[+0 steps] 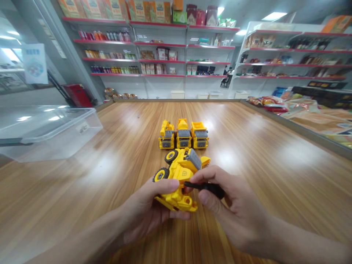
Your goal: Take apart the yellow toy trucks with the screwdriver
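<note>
My left hand [150, 209] grips a yellow toy construction vehicle [180, 172] tipped on its side above the wooden table [247, 154], black wheels facing left. My right hand [231, 205] is closed round a black screwdriver [206, 187]; its tip touches the toy's side. Just beyond stand three yellow toy trucks [183, 135] in a row, upright and side by side.
A clear plastic bin [46, 132] sits at the table's left edge. Packaged goods [308, 110] lie on a display to the right. Red-edged store shelves [159, 55] with products line the back wall. A small dark speck [138, 116] lies far on the table.
</note>
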Demonstrator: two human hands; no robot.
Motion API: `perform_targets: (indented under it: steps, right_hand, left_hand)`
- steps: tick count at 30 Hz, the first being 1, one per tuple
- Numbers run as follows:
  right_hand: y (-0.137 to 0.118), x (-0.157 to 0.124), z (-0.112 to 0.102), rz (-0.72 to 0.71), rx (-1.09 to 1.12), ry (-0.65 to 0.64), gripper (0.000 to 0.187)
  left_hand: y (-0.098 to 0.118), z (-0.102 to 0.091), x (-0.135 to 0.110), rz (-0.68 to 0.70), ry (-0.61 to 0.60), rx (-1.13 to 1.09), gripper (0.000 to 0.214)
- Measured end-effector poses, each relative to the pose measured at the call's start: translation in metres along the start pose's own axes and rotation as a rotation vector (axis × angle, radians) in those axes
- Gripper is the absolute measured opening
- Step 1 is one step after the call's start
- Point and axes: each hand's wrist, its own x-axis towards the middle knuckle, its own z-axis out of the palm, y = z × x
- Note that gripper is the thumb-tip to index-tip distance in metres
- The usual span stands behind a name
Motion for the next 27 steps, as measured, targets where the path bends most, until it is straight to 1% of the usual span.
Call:
perform_targets:
  steps: [2, 4, 8, 10, 15, 18, 21, 24, 27]
  right_hand:
    - [-0.001, 0.001, -0.001, -0.072, -0.042, -0.009, 0.024]
    - [0.001, 0.002, -0.001, -0.098, -0.083, 0.021, 0.024]
    - [0.008, 0.001, 0.001, 0.006, -0.116, 0.093, 0.018]
    - [0.010, 0.001, 0.001, 0.033, -0.134, 0.111, 0.015]
    - [0.010, 0.002, 0.000, 0.013, -0.212, 0.106, 0.009]
    - [0.009, 0.001, 0.000, -0.018, -0.257, 0.093, 0.010]
    - [0.010, 0.001, 0.000, -0.031, -0.284, 0.068, 0.013]
    - [0.012, 0.002, 0.001, 0.035, -0.261, 0.037, 0.014]
    - [0.013, 0.004, 0.002, 0.130, -0.233, -0.012, 0.012]
  left_hand:
    - [0.000, -0.002, 0.001, 0.052, 0.018, -0.017, 0.024]
    - [0.001, -0.002, 0.002, 0.095, 0.036, -0.018, 0.024]
    - [0.002, 0.001, 0.001, 0.152, 0.044, 0.037, 0.023]
    - [0.001, 0.003, 0.002, 0.167, 0.061, 0.076, 0.022]
    - [0.000, 0.009, 0.004, 0.213, 0.118, 0.131, 0.026]
    - [-0.001, 0.011, 0.005, 0.212, 0.169, 0.159, 0.022]
    - [-0.001, 0.011, 0.004, 0.200, 0.210, 0.205, 0.027]
    - [-0.002, 0.010, 0.004, 0.215, 0.255, 0.279, 0.040]
    - [-0.003, 0.010, 0.007, 0.256, 0.268, 0.325, 0.044]
